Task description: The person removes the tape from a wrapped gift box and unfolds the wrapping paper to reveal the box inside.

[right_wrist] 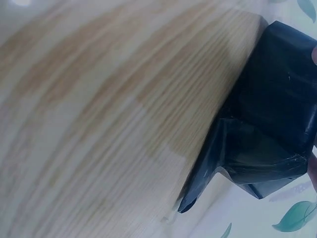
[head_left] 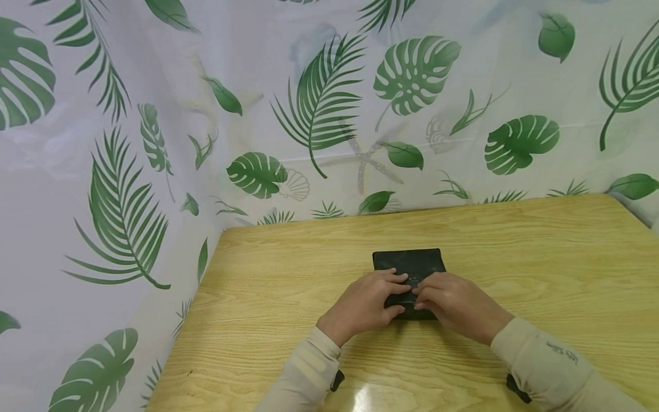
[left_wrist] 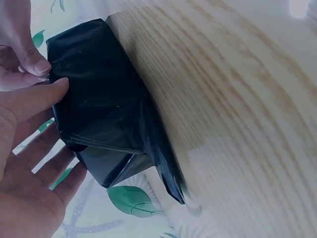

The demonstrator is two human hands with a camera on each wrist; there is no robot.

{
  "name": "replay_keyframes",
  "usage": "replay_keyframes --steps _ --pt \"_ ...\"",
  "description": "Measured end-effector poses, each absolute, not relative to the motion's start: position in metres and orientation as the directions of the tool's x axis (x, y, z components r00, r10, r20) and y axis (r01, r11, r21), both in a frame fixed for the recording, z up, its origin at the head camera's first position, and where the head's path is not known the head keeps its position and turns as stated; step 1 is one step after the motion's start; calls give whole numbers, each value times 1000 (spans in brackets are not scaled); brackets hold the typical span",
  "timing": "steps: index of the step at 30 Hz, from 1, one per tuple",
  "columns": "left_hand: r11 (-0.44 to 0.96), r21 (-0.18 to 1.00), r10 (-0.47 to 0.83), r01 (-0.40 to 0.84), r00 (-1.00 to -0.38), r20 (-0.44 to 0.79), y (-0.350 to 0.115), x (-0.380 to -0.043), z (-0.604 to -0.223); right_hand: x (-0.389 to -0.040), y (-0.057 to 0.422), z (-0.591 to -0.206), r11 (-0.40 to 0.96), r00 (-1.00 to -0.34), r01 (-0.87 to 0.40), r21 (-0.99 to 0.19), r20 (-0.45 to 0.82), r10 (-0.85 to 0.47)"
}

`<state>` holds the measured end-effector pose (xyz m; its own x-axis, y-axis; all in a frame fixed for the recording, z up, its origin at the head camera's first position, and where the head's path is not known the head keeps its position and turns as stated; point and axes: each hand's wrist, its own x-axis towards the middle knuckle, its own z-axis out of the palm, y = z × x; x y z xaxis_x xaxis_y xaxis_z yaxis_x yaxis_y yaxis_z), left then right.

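A box-shaped package (head_left: 409, 260) in shiny black plastic wrap lies on the table in front of me. My left hand (head_left: 366, 300) rests on its left part, fingers spread and nearly straight across the top. From the right side, my right hand (head_left: 458, 300) has its fingers bent and pinches at the wrap near the middle of the top. What lies between those fingertips is mostly hidden; a small pale glint shows there in the left wrist view. Folded plastic (left_wrist: 168, 171) sticks out at one end of the package, and the right wrist view shows this loose flap (right_wrist: 200, 173) too.
The wood-grain table (head_left: 278, 269) extends around the package on all sides. A white cloth (head_left: 329, 189) printed with green leaves hangs behind the table and along its left side. Dark wrist straps (head_left: 517, 389) show beneath the sleeves.
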<state>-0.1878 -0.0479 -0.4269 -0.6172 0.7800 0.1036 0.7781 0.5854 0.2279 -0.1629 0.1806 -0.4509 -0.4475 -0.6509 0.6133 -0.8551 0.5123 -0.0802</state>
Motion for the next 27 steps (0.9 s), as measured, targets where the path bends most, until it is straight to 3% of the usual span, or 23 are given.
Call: replay_keyframes --steps 8,18,27 --pt "594 224 778 773 -623 87 -46 -186 -424 -162 186 -445 530 -514 -833 -161 579 -632" --pt "594 215 779 775 -621 85 -46 -186 -424 -164 188 -445 519 -482 -847 -117 579 -657" --pt "599 228 775 768 -627 77 -47 -186 -422 -164 184 -443 540 -539 -821 -185 563 -627"
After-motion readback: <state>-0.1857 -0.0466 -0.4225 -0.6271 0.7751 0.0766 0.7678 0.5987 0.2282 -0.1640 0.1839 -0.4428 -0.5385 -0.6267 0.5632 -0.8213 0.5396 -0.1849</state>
